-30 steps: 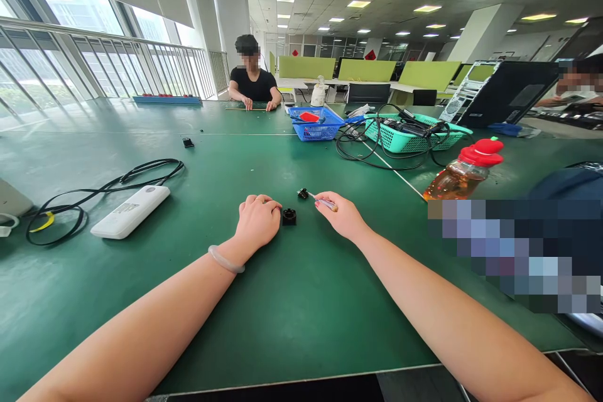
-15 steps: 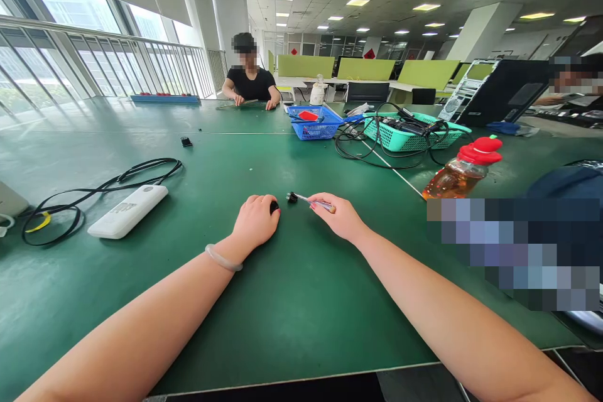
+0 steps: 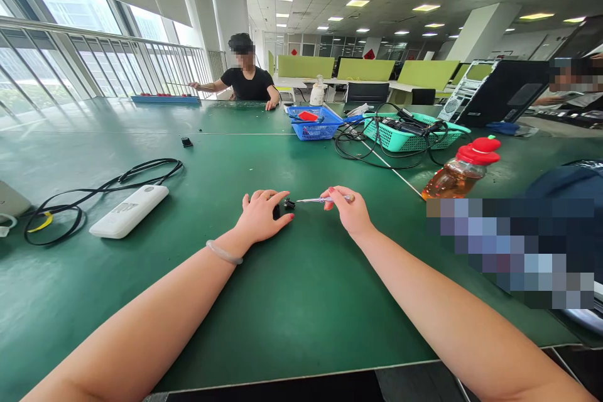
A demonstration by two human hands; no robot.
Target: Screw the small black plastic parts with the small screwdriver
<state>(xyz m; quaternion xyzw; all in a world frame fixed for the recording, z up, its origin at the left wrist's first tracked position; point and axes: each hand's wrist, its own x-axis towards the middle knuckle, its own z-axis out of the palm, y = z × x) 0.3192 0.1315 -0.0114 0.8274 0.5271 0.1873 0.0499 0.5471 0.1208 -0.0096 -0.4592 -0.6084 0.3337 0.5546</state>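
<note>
My left hand [image 3: 262, 216] lies low over the green table [image 3: 292, 301], its thumb and index finger stretched apart. Between them sits a black piece [image 3: 277, 211], partly hidden by the hand. A second small black part [image 3: 289, 203] is just off those fingertips; its details are too small to make out. To the right, my right hand [image 3: 346, 207] is closed round the handle of a slim screwdriver [image 3: 325, 200]. Its thin shaft points left, and the tip stops slightly short of the small black part.
On the left lie a white power bank [image 3: 129, 212], a black cable [image 3: 101, 187] and a small black block [image 3: 187, 142]. Farther back are a blue basket [image 3: 311, 132] and a teal basket [image 3: 400, 140] with cables. A red-capped bottle [image 3: 456, 177] stands right. Another person [image 3: 247, 83] sits opposite.
My left hand has spread its thumb and fingers, which were curled on the black piece. My right hand has moved right, drawing the screwdriver back. The person opposite has stretched an arm sideways.
</note>
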